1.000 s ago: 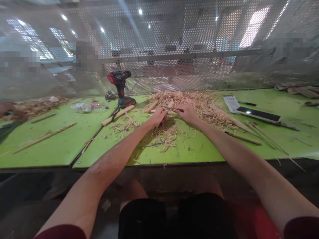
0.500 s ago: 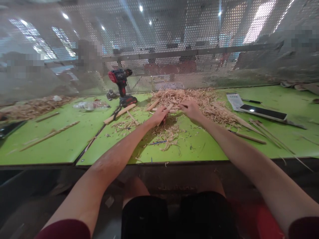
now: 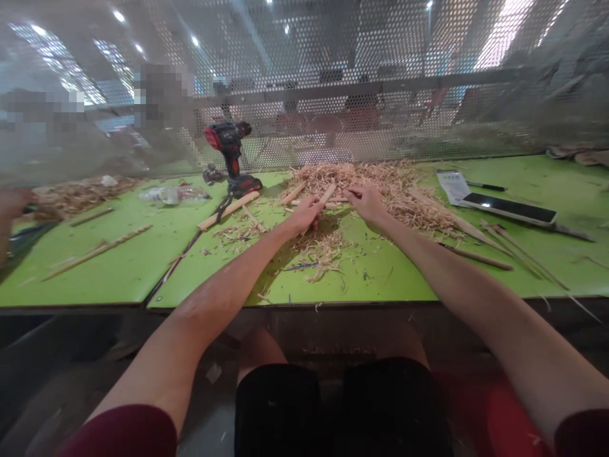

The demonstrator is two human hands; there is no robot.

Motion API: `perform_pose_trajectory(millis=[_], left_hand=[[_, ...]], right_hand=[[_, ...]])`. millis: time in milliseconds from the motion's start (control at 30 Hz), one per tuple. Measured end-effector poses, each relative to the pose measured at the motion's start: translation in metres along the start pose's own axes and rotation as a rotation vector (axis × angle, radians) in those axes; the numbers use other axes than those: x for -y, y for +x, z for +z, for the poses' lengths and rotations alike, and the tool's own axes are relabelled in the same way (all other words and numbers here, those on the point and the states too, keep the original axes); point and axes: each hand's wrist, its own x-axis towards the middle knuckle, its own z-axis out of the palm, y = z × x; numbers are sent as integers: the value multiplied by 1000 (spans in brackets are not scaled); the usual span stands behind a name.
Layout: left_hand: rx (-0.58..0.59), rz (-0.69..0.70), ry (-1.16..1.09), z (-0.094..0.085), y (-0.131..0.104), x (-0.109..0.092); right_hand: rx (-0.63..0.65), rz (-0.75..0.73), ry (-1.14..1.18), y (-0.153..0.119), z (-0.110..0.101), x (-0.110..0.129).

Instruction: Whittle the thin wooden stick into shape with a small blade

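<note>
My left hand is closed around a pale wooden stick, whose flat end points up and away from me. My right hand is just to the right of that end, thumb and fingers pinched together; whatever they hold is too small to make out. Behind both hands lies a heap of curly wood shavings. More loose shavings are scattered on the green tabletop below my left hand, with a thin blue strip among them.
A red-and-black cordless drill stands left of the heap, behind a wooden slat. At right lie a phone, a white packet and a dark-ended stick. Another person's hand shows at the left edge. Perforated metal screen behind.
My right hand has drawn slightly away from the stick's end, and more of the stick now shows. Another person's hand has come into view at far left. The view has shifted slightly.
</note>
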Motion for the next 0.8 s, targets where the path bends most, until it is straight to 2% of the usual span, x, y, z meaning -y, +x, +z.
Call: perform_pose_trajectory(millis=[133,333,533,667,800], left_hand=[[-13,-4,-3,1,-2,-2],[-17,14,2,1,-4,-2],[-22,13,21,1,-5,-4],[-23,7,79,1,-10,-10],[-46,5,80,1,-12,-12]], right_hand=[[2,31,68,0,-3,4],[219,-14,151,-8,5,19],[209,-67,47,-6,9,17],[194,-44,5,-4,4,13],[237,-30,18,-5,2,15]])
